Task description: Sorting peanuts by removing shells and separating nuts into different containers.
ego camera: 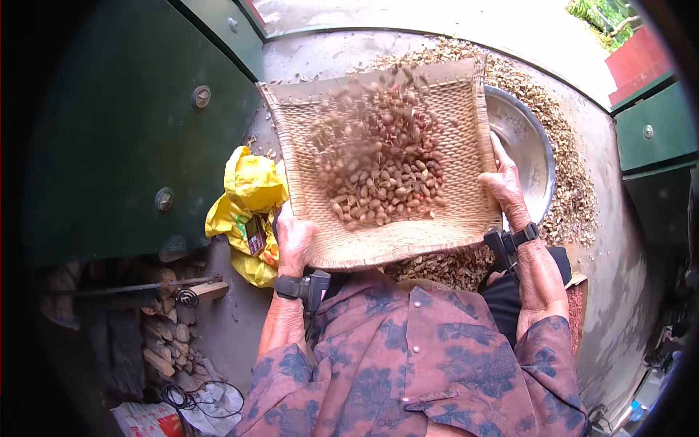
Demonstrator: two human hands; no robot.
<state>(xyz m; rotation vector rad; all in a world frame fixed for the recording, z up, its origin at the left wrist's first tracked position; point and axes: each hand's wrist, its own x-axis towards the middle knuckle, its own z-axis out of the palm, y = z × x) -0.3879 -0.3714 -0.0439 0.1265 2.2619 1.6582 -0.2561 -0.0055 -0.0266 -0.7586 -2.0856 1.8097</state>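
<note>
A woven winnowing basket is held out in front of me by its two sides. My left hand grips its left rim near the close corner, thumb on top. On the right rim, my right hand has its thumb over the edge. Peanuts lie in the basket's middle, some in the shell and some reddish ones among them. Towards the far edge many blur, as if in motion, and a few show above the smooth far lip.
A metal basin stands right of the basket, ringed by peanut shells on the floor. At left are a yellow plastic bag with a mobile phone on it, a dark green door and stacked firewood.
</note>
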